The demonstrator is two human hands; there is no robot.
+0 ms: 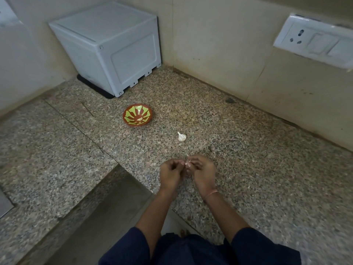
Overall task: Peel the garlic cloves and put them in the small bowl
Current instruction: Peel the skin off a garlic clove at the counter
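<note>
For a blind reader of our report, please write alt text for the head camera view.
A left hand and right hand pinch a garlic clove above a granite counter. A garlic bulb lies beyond, a small bowl farther left.

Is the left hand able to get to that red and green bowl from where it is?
Probably yes. Nothing stands on the countertop between the left hand and the small bowl; the garlic bulb lies right of that path. The hand is busy, pinching a clove together with the right hand.
</note>
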